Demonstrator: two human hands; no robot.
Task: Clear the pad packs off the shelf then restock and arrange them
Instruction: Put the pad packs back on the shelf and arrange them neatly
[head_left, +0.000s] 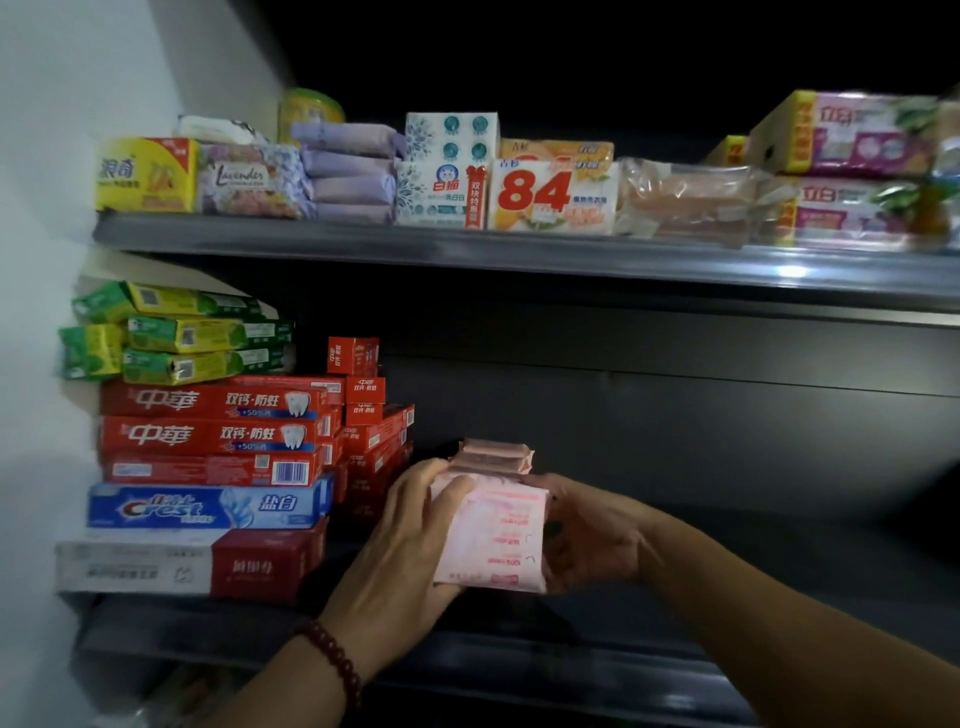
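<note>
Closest up: bead bracelet (332, 660) on left wrist. Left hand (410, 540) and right hand (587, 545) curled round pink pad pack (493, 540), gripping from both sides, just right of toothpaste stack (218, 441). More pink packs (496, 454) right behind. Looks like restocking step; next probably needs sliding pack snug beside toothpaste stack, edges squared. Dark metal shelf (519, 670), dim shop, soap packs (553, 195) above toothpaste stack.

White wall (47, 156) at left, adjoining two dark metal shelves. Upper shelf (467, 249) carries a bright glare spot (795, 271) on its front lip; lower shelf (519, 670) and back panel (675, 415) lie in shadow; space above is black.
</note>
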